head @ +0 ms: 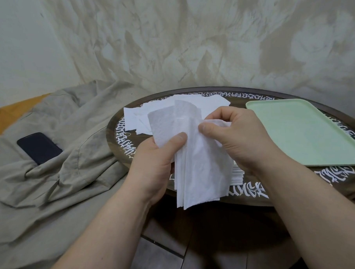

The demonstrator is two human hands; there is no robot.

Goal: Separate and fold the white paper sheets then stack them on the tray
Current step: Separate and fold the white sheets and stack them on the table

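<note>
A bundle of white paper sheets (200, 170) hangs in front of me above the near edge of the round table. My left hand (153, 164) grips the bundle from the left, thumb on top. My right hand (239, 135) pinches the upper right corner of the front sheet between thumb and fingers. More white sheets (191, 102) lie spread flat on the far side of the table. A pale green tray (306, 132) sits on the table to the right with nothing on it. A small white stack (238, 175) shows under my right wrist.
The dark round table (119, 137) has white script around its rim. To the left lies a rumpled beige cloth (62, 170) with a black phone (39, 147) on it. A patterned wall stands behind. Dark floor tiles (167, 254) show below the table.
</note>
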